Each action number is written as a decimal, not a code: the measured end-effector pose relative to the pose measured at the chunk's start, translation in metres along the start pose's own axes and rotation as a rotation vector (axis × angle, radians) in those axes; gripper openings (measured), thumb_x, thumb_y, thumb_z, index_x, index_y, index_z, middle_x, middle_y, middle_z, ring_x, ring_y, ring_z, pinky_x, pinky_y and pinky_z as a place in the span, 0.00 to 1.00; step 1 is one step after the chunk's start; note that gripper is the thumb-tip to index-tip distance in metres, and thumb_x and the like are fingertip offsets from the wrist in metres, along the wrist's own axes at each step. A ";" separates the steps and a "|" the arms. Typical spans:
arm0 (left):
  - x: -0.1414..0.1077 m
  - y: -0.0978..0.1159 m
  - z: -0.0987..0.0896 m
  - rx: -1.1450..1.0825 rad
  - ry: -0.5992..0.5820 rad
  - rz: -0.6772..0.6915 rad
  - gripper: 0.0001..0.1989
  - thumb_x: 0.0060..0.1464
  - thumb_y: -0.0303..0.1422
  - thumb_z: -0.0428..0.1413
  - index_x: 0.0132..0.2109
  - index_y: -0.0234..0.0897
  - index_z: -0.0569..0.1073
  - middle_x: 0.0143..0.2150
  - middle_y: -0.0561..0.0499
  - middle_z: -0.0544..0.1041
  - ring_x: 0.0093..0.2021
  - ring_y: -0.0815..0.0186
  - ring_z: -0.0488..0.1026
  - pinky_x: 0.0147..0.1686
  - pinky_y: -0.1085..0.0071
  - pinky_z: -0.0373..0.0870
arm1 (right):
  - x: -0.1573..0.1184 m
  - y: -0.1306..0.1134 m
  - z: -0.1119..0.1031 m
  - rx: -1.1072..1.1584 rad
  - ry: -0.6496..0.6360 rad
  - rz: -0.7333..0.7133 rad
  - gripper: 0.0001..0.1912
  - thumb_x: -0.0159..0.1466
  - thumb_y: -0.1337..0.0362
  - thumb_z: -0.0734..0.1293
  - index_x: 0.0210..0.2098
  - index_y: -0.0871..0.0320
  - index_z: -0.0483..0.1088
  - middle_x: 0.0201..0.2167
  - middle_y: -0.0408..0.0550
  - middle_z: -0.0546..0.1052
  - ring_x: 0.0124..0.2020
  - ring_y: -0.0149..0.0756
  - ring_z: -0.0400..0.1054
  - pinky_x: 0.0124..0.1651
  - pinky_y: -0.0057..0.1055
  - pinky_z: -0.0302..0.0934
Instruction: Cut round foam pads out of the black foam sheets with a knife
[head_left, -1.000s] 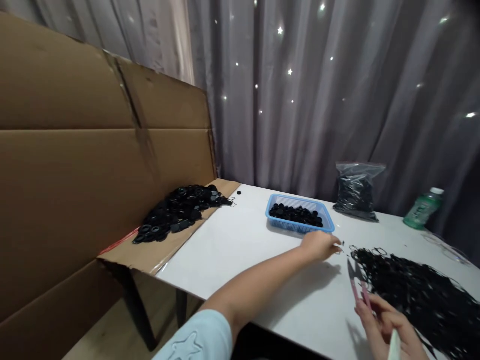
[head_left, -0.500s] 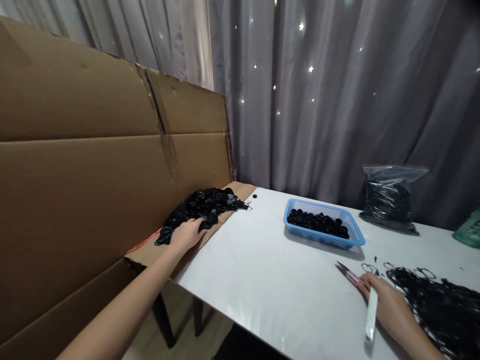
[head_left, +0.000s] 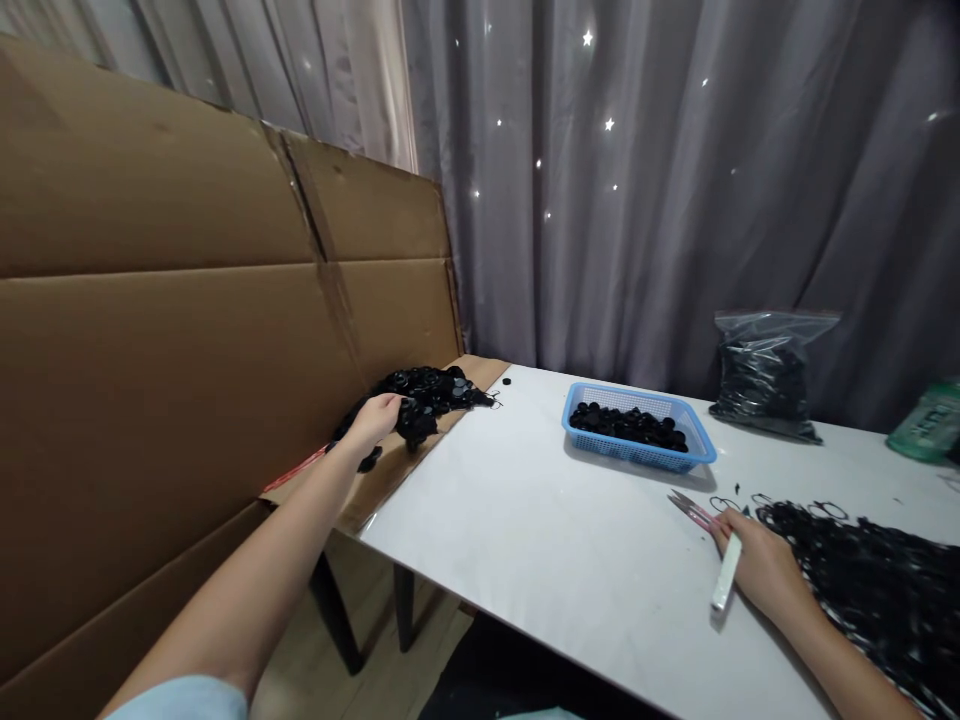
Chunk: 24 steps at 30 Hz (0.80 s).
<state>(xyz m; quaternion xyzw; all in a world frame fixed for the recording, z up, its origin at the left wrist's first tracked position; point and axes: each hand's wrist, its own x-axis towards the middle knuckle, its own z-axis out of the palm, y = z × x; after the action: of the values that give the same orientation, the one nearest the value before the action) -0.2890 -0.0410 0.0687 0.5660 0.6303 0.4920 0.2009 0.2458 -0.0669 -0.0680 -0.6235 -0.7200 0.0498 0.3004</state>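
Head view: grey curtain (head_left: 622,220), white tabletop (head_left: 525,560), left hand (head_left: 373,420) curled on black caps (head_left: 435,392), right hand (head_left: 757,565) gripping white handle (head_left: 726,572)

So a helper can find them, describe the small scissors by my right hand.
On the white table, find the blue mesh basket and look just below its right-hand corner. There lie small scissors with bare metal blades and pink handles, reaching the right hand, which grips a white stick. They are the only pink thing there, beside the tangled black loops.
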 end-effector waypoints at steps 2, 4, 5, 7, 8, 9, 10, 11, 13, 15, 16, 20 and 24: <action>0.008 0.008 0.006 -0.009 0.005 -0.083 0.14 0.61 0.39 0.53 0.45 0.31 0.72 0.39 0.49 0.74 0.34 0.66 0.74 0.33 0.67 0.74 | 0.000 -0.001 0.000 0.001 0.005 -0.002 0.14 0.59 0.55 0.56 0.20 0.52 0.58 0.17 0.47 0.70 0.22 0.44 0.67 0.26 0.32 0.55; 0.013 0.020 0.016 -0.024 -0.026 -0.144 0.14 0.61 0.39 0.52 0.45 0.31 0.72 0.37 0.50 0.75 0.32 0.67 0.73 0.31 0.69 0.73 | 0.000 -0.002 -0.001 0.003 0.011 -0.005 0.13 0.58 0.55 0.55 0.20 0.52 0.58 0.17 0.48 0.70 0.22 0.43 0.66 0.26 0.32 0.55; 0.013 0.026 0.022 -0.042 -0.061 -0.156 0.15 0.61 0.40 0.52 0.45 0.31 0.72 0.36 0.50 0.75 0.31 0.67 0.73 0.30 0.69 0.73 | 0.001 -0.003 0.000 0.004 0.013 -0.008 0.12 0.58 0.56 0.55 0.20 0.52 0.58 0.17 0.48 0.71 0.22 0.43 0.66 0.26 0.32 0.55; 0.010 0.040 0.037 -0.081 -0.151 -0.160 0.15 0.62 0.41 0.52 0.45 0.31 0.72 0.35 0.50 0.75 0.29 0.69 0.73 0.29 0.70 0.72 | 0.001 -0.004 0.000 0.003 0.013 -0.014 0.11 0.57 0.57 0.55 0.21 0.52 0.58 0.18 0.48 0.71 0.22 0.43 0.66 0.26 0.32 0.54; 0.007 0.047 0.045 -0.101 -0.199 -0.155 0.16 0.61 0.41 0.52 0.45 0.31 0.73 0.34 0.50 0.76 0.29 0.69 0.73 0.29 0.70 0.72 | 0.001 -0.004 0.000 0.001 0.012 -0.017 0.11 0.57 0.57 0.56 0.21 0.52 0.58 0.18 0.48 0.70 0.22 0.43 0.66 0.26 0.32 0.54; 0.003 0.053 0.053 -0.121 -0.246 -0.148 0.17 0.60 0.42 0.53 0.45 0.32 0.73 0.33 0.50 0.76 0.29 0.69 0.73 0.29 0.70 0.72 | 0.001 -0.005 0.001 -0.002 0.011 -0.020 0.11 0.57 0.57 0.56 0.20 0.52 0.57 0.17 0.48 0.70 0.22 0.43 0.66 0.26 0.32 0.54; -0.002 0.058 0.062 -0.141 -0.290 -0.137 0.18 0.57 0.44 0.56 0.44 0.32 0.74 0.33 0.49 0.77 0.30 0.68 0.74 0.29 0.70 0.72 | 0.001 -0.005 0.001 -0.004 0.009 -0.023 0.11 0.57 0.57 0.55 0.20 0.52 0.57 0.18 0.48 0.70 0.22 0.43 0.66 0.26 0.32 0.53; -0.005 0.062 0.070 -0.162 -0.331 -0.123 0.20 0.54 0.46 0.58 0.44 0.32 0.76 0.34 0.49 0.78 0.31 0.66 0.75 0.30 0.70 0.72 | 0.001 -0.005 0.001 -0.007 0.009 -0.025 0.11 0.58 0.57 0.55 0.20 0.52 0.56 0.18 0.48 0.70 0.22 0.43 0.66 0.26 0.32 0.54; -0.010 0.066 0.084 -0.188 -0.403 -0.100 0.23 0.50 0.48 0.60 0.43 0.32 0.77 0.35 0.47 0.79 0.34 0.64 0.76 0.31 0.69 0.72 | 0.000 -0.005 0.001 -0.012 0.010 -0.027 0.12 0.58 0.57 0.55 0.21 0.52 0.55 0.18 0.49 0.70 0.23 0.43 0.66 0.27 0.32 0.54; -0.010 0.064 0.093 -0.187 -0.439 -0.088 0.20 0.53 0.45 0.58 0.43 0.32 0.76 0.35 0.48 0.78 0.33 0.65 0.75 0.31 0.70 0.72 | 0.000 -0.005 0.001 -0.013 0.009 -0.029 0.12 0.59 0.56 0.54 0.21 0.52 0.55 0.19 0.49 0.71 0.24 0.43 0.66 0.27 0.32 0.54; -0.008 0.062 0.096 -0.178 -0.435 -0.086 0.18 0.56 0.43 0.57 0.43 0.31 0.75 0.34 0.48 0.77 0.32 0.67 0.75 0.30 0.70 0.72 | -0.001 -0.005 0.001 -0.013 0.008 -0.030 0.12 0.59 0.56 0.54 0.21 0.52 0.55 0.19 0.49 0.71 0.24 0.43 0.66 0.27 0.32 0.54; 0.004 0.056 0.091 -0.142 -0.291 -0.067 0.14 0.62 0.39 0.52 0.44 0.31 0.72 0.35 0.50 0.75 0.30 0.69 0.73 0.30 0.70 0.73 | -0.001 -0.005 0.001 -0.009 0.002 -0.030 0.12 0.59 0.56 0.54 0.22 0.52 0.56 0.19 0.48 0.71 0.23 0.43 0.66 0.26 0.32 0.54; 0.002 0.055 0.086 -0.075 -0.216 -0.009 0.14 0.62 0.39 0.52 0.44 0.31 0.72 0.36 0.50 0.75 0.31 0.68 0.73 0.30 0.70 0.73 | -0.001 -0.005 0.002 -0.002 0.001 -0.033 0.13 0.60 0.56 0.54 0.21 0.52 0.55 0.19 0.48 0.70 0.24 0.43 0.67 0.27 0.32 0.55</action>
<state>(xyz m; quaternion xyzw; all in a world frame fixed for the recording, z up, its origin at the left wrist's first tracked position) -0.1911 -0.0118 0.0786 0.6051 0.5886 0.4502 0.2909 0.2401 -0.0682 -0.0678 -0.6117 -0.7303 0.0440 0.3009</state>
